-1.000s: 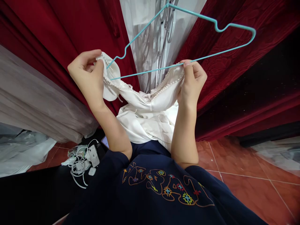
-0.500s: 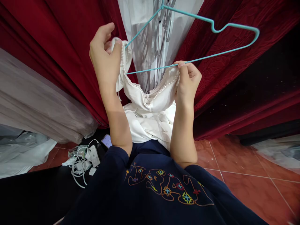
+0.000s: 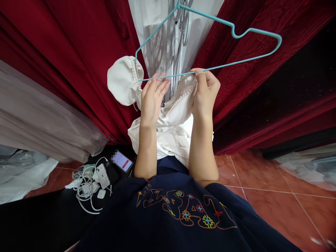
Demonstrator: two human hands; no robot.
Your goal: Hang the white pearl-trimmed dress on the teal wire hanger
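My left hand (image 3: 152, 99) has let go of the puffy sleeve (image 3: 123, 81), which now hangs on the blue hanger (image 3: 210, 45). Its open fingers touch the bottom wire. My right hand (image 3: 206, 92) pinches the white dress (image 3: 168, 129) there.

Behind my fingers hang red curtains (image 3: 78, 52). Down to their left a phone (image 3: 121, 161) and tangled white chargers (image 3: 90, 182) lie on the tiled floor (image 3: 275, 203).

dress shop | red velvet gowns (image 3: 65, 52) | hanger (image 3: 210, 45) | tiled floor (image 3: 275, 196)
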